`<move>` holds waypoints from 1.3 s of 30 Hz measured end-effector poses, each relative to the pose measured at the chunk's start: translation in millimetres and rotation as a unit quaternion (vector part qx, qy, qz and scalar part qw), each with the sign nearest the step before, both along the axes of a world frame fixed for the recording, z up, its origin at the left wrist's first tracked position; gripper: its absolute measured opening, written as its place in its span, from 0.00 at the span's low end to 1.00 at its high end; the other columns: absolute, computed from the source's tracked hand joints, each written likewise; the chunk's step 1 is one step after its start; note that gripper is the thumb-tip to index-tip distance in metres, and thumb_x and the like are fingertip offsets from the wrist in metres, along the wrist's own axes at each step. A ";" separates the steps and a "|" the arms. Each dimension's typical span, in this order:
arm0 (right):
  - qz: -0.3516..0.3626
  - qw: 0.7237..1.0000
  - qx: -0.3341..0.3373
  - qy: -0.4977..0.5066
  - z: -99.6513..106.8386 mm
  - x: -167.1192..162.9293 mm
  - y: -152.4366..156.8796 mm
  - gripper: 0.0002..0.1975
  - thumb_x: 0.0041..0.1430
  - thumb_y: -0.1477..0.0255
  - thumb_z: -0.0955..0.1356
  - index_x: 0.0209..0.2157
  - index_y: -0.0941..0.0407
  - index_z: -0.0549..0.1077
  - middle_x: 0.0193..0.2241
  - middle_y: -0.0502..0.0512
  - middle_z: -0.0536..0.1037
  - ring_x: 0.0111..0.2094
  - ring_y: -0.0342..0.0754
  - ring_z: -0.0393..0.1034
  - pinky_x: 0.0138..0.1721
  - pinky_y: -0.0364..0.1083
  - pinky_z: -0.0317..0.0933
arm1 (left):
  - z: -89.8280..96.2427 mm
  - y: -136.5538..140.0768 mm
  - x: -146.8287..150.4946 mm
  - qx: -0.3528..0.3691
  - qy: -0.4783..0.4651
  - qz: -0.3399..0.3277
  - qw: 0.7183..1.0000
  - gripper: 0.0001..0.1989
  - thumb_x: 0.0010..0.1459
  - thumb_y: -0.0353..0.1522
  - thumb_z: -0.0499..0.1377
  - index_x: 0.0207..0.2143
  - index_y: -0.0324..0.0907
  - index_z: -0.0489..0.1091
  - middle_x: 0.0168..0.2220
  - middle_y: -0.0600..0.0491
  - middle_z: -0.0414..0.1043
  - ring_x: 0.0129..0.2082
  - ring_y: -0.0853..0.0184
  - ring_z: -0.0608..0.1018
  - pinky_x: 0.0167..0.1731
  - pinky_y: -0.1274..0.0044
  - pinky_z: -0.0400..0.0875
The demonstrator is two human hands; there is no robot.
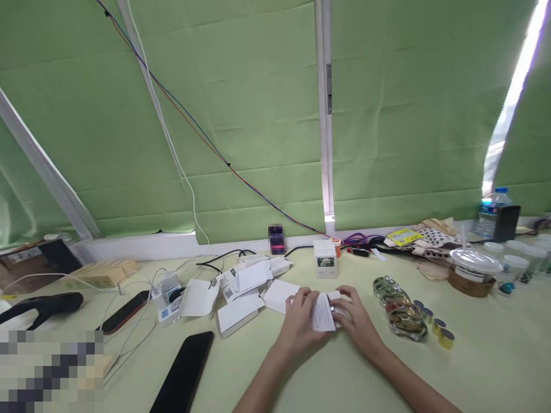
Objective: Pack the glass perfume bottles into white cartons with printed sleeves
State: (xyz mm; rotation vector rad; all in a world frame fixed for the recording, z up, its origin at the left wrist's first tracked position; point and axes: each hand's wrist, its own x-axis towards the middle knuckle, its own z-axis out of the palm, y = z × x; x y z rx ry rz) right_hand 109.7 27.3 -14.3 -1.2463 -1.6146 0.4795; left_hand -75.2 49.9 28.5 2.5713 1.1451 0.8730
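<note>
Low over the table, my left hand [301, 315] is closed around a small white box [322, 314] with printed text on its side. From the other side, my right hand [350, 315] has its fingers bent against the box's right edge. A small shiny, dark-edged bit shows at the right fingertips; what it is I cannot make out. Just behind the hands stand similar white boxes [326, 261] with a picture on the front. To the right lie clear-wrapped packs [400, 310] in green and red, beside several small round tins [446, 338].
Opened white cartons [241, 312] are heaped left of my hands. A black phone [183, 370] lies at the front left, near a power strip [167, 301] with cables. Lidded plastic cups [514, 267], a foil-lidded bowl [473, 264] and a water bottle [495, 212] stand far right.
</note>
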 end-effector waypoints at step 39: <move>-0.040 0.973 0.145 -0.174 4.3 -14.7 -9.6 0.12 0.63 0.74 0.61 0.48 0.53 0.68 0.44 0.60 0.71 0.47 0.54 0.67 0.47 0.52 0.65 | 15.0 22.5 -18.4 -0.505 -0.587 0.043 0.631 0.23 0.55 0.45 0.61 0.46 0.37 0.66 0.33 0.46 0.75 0.31 0.60 0.80 0.33 0.71 0.75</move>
